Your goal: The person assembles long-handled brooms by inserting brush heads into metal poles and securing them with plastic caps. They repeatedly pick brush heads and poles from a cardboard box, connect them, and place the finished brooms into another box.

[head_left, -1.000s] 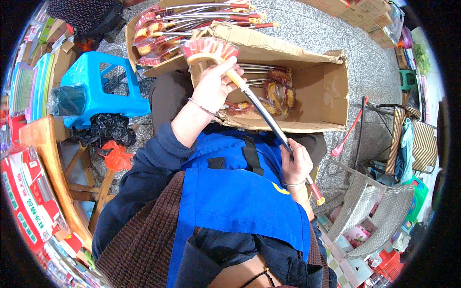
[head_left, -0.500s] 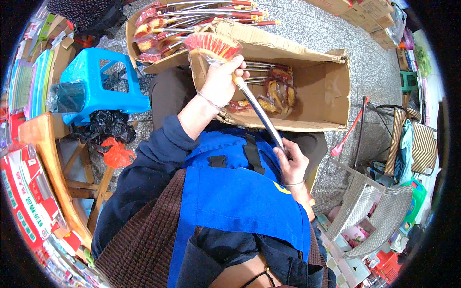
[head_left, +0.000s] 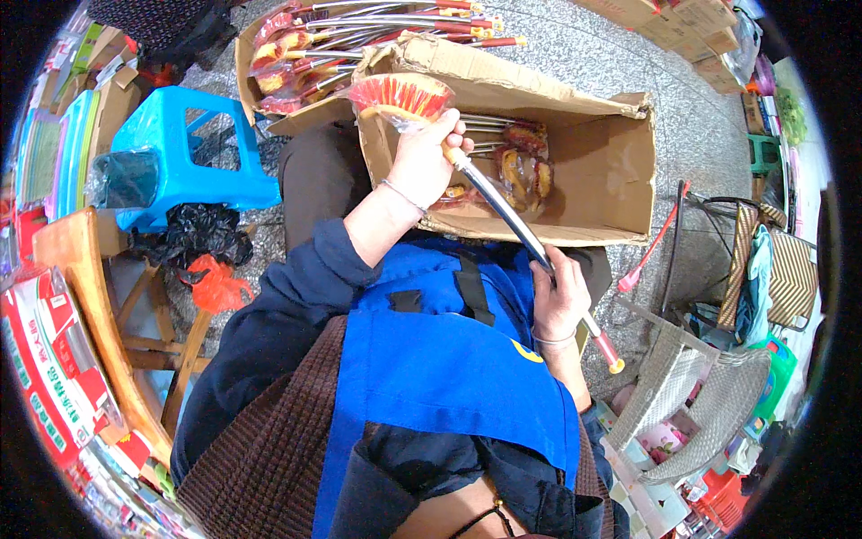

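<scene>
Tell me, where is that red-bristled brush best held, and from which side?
Probably by the silver shaft, between the left grip and right grip, coming from above: it is slim, straight and exposed there, slanting toward the person's right. The wide bristled head, in clear plastic, looks a poorer hold.

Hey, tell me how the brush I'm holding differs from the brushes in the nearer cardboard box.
The held brush is gripped, the left hand at its neck and the right hand on its handle; the boxed brushes lie untouched in the nearer cardboard box. The held brush's head sits upper left of its handle; the rear boxed brushes' heads sit right of theirs. All show silver handles and clear wrapping around their heads.
</scene>
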Available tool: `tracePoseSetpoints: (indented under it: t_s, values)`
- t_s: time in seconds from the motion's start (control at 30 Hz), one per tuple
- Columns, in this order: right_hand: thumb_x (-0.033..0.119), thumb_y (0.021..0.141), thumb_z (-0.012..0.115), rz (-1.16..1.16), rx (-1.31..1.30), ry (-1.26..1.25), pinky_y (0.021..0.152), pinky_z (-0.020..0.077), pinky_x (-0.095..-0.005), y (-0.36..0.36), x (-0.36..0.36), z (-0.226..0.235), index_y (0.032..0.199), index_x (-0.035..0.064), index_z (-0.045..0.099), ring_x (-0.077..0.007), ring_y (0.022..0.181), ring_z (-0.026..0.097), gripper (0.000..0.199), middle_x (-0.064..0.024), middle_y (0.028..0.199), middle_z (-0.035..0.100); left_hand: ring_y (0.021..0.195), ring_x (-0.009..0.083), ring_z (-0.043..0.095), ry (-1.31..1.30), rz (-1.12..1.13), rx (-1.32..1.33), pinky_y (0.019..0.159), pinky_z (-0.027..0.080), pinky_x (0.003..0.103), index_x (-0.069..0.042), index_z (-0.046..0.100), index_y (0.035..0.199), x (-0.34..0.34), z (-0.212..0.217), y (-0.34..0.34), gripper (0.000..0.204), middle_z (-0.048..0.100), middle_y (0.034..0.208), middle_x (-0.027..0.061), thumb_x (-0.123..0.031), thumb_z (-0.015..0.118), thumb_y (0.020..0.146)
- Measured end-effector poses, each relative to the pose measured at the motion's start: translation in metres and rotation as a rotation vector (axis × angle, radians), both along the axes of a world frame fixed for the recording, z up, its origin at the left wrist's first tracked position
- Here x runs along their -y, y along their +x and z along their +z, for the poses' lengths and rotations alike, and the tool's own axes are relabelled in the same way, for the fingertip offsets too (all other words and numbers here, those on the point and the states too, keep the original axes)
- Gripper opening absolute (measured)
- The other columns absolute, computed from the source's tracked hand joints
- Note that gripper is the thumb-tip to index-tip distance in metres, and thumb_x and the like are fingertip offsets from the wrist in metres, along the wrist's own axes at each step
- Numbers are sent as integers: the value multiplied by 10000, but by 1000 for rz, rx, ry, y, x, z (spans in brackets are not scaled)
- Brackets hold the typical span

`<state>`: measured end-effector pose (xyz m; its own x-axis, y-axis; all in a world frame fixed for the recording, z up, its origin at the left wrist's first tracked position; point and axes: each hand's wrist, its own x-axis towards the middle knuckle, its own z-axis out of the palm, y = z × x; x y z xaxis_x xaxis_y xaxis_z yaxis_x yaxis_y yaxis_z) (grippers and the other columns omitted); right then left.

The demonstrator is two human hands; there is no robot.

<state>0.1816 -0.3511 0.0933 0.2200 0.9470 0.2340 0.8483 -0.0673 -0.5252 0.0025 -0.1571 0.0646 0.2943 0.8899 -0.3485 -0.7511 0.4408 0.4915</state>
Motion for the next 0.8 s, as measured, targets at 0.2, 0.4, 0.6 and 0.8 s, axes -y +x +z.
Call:
tracePoseSetpoints:
  t_s: [0.2, 0.4, 0.6, 0.8]
  values:
    - [169, 878, 652, 79, -1711, -841, 477, 418, -199, 16, 2, 12, 1099, 14, 625, -95, 572, 562, 272, -71, 757, 649, 606, 77, 430, 196, -188, 99, 756, 463, 283, -63, 541, 982, -4, 18, -4, 86, 428, 702, -30, -145, 524, 962]
    - [142, 811, 702, 44, -244, -221, 570, 460, -333, 10, 2, -3, 1074, 56, 604, -204, 635, 580, 294, -68, 785, 622, 637, 112, 509, -1, -13, -61, 683, 493, 308, -56, 567, 890, -11, 6, -1, 89, 555, 748, 25, -135, 588, 925]
    - [162, 824, 701, 1, -207, -144, 557, 451, -330, 4, 9, 1, 1067, 66, 631, -187, 614, 559, 270, -49, 719, 579, 633, 94, 464, 83, -35, 12, 712, 459, 296, -62, 554, 959, -8, 8, -7, 56, 486, 721, -2, -111, 563, 931]
    - [244, 926, 599, 0, -1462, -842, 443, 336, -183, 22, 9, 17, 1108, 19, 644, -59, 497, 444, 293, -7, 663, 566, 617, 81, 429, 308, -224, 176, 715, 438, 283, -44, 554, 1024, -15, 29, -8, 98, 449, 720, -14, -91, 535, 940]
